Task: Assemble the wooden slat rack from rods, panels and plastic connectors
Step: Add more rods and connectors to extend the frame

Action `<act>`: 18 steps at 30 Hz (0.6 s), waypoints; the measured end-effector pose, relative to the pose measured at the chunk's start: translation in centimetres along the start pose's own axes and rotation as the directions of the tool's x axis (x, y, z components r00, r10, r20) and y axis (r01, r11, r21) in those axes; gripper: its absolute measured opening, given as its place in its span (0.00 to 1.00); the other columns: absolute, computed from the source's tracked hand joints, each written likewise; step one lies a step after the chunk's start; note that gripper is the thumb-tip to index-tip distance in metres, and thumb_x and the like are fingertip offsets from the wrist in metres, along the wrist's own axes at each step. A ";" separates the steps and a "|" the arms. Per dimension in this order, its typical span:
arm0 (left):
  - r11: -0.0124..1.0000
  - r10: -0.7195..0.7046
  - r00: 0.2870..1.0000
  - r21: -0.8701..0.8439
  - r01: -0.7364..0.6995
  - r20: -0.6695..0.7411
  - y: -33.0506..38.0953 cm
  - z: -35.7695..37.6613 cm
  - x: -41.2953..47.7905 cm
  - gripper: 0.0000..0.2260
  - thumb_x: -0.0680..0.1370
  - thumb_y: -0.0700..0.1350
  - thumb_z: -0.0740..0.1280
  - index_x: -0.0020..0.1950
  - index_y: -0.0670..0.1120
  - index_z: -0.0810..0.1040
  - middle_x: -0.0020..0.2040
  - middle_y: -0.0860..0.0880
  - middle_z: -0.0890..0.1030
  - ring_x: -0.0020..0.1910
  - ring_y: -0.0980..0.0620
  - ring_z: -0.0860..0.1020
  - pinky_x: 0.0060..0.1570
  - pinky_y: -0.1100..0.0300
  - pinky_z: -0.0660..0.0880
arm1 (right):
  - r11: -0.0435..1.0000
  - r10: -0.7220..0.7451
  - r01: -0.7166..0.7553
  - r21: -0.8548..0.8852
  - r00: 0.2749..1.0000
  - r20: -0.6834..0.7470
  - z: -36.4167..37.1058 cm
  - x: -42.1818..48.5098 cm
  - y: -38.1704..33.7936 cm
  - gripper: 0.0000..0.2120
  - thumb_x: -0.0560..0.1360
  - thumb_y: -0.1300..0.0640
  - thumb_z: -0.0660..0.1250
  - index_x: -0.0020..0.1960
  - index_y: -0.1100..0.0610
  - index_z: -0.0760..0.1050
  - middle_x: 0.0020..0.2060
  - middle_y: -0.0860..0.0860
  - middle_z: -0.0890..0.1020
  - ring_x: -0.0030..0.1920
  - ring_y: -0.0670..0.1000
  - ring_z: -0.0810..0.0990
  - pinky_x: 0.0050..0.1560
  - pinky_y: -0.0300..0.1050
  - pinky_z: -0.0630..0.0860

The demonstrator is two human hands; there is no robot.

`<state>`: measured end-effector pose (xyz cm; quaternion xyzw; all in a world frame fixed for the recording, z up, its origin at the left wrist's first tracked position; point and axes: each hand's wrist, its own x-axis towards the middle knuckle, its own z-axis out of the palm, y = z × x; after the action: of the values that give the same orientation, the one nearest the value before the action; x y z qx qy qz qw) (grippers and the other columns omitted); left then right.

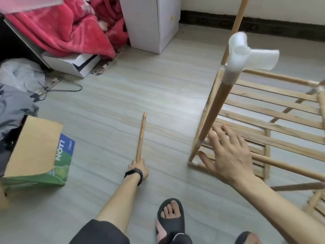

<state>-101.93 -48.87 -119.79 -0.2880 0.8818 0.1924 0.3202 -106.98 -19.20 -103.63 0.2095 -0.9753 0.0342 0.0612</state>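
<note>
While only part of it is up, the slat rack (274,118) stands on the floor (158,88) at right.

Head view. Done: two slat panels (255,138) joined at the corners, and an upright rod (217,110) capped by a white plastic connector (246,55). The connector's top and side sockets are empty, so more rods and upper tiers look to be left.

Left hand (138,169) is clamped on the near end of a loose rod (141,136), pale wood with a tapered tip, pointing away low over the floor. Right hand (228,152) has its fingers spread apart and holds nothing, near the upright's base. Whether it touches, cannot tell.
</note>
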 end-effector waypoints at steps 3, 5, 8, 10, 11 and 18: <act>0.981 -0.007 0.996 0.193 0.024 -0.090 0.2 1.6 0.6 0.20 0.83 0.46 0.55 0.76 0.48 0.61 0.70 0.43 0.67 0.69 0.43 0.67 0.64 0.49 0.70 | 1.000 0.017 -0.017 -0.002 1.000 -0.001 0.0 -0.1 -0.1 0.37 0.75 0.35 0.61 0.79 0.53 0.64 0.76 0.54 0.70 0.75 0.62 0.68 0.70 0.64 0.69; 0.974 0.026 0.987 0.226 0.011 -0.159 0.5 2.2 0.7 0.18 0.83 0.45 0.54 0.74 0.48 0.64 0.67 0.44 0.71 0.67 0.44 0.70 0.60 0.50 0.72 | 1.000 0.023 -0.023 -0.004 1.000 -0.008 0.1 -0.2 0.0 0.37 0.75 0.34 0.61 0.79 0.52 0.63 0.76 0.53 0.70 0.76 0.61 0.67 0.70 0.63 0.68; 0.994 -0.014 0.989 0.106 0.030 -0.148 0.7 2.5 0.1 0.20 0.82 0.45 0.59 0.73 0.46 0.61 0.65 0.42 0.75 0.65 0.42 0.73 0.58 0.49 0.73 | 1.000 0.022 -0.022 -0.002 1.000 0.000 0.1 -0.3 0.3 0.38 0.75 0.32 0.59 0.80 0.51 0.61 0.77 0.52 0.69 0.76 0.59 0.66 0.71 0.63 0.68; 0.977 -0.117 0.989 -0.191 0.098 -0.087 1.1 1.7 -0.4 0.23 0.80 0.45 0.62 0.73 0.42 0.60 0.64 0.40 0.76 0.62 0.39 0.76 0.58 0.50 0.74 | 1.000 0.020 -0.020 0.001 0.999 0.035 -0.2 -0.3 0.3 0.39 0.75 0.31 0.57 0.80 0.49 0.59 0.78 0.51 0.67 0.78 0.59 0.65 0.72 0.63 0.67; 0.917 -0.140 0.990 -0.381 0.122 -0.020 1.5 0.7 -0.8 0.23 0.80 0.44 0.64 0.72 0.41 0.62 0.61 0.39 0.78 0.58 0.40 0.79 0.56 0.51 0.76 | 1.000 0.020 -0.020 0.004 0.997 0.070 -0.4 -0.3 0.3 0.40 0.74 0.30 0.56 0.81 0.48 0.57 0.79 0.50 0.65 0.78 0.58 0.63 0.73 0.62 0.65; 0.502 0.162 0.967 -0.827 -0.252 -0.196 6.5 -11.9 -7.6 0.13 0.82 0.37 0.62 0.67 0.43 0.72 0.47 0.44 0.78 0.36 0.50 0.77 0.36 0.56 0.74 | 0.861 -0.014 -0.172 0.479 0.932 0.361 -5.3 0.3 2.3 0.41 0.75 0.30 0.63 0.82 0.48 0.56 0.79 0.49 0.64 0.78 0.51 0.62 0.77 0.50 0.60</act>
<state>-106.64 -47.17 -105.06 -0.3077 0.7192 0.6186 0.0738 -107.63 -16.77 -98.45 0.1800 -0.9351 0.2518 -0.1725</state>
